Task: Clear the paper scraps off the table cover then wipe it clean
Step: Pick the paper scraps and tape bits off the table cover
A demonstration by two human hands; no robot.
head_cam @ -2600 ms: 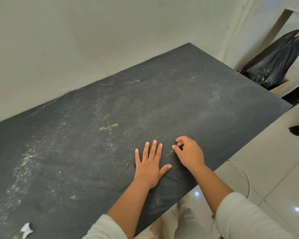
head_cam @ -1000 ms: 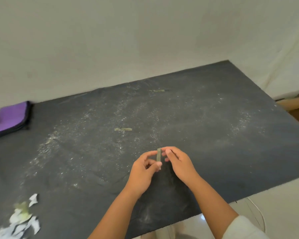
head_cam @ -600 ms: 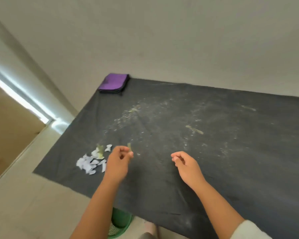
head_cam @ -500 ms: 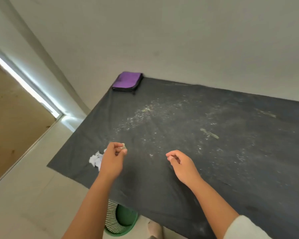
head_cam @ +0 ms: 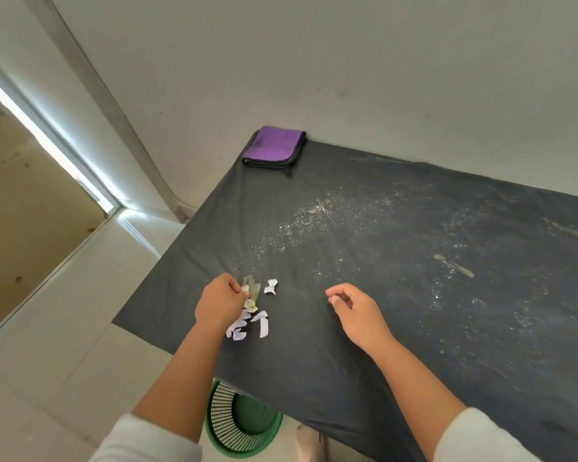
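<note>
Just one head-worn view, tilted steeply down over the near edge of the table cover (head_cam: 364, 355), close above it, facing the wall (head_cam: 347, 61) behind, green basket (head_cam: 241, 425) right underneath.

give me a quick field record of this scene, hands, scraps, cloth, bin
left hand: at the scrap pile, fingers curled over greenish strips
right hand: above the cover, loosely curled, holds nothing
paper scraps: small white pile near the table cover's near-left edge
table cover: dark, dusted with fine specks
tape strips: two, still on the right part
purple cloth: folded, far-left corner
green bin: on the floor below the near edge
</note>
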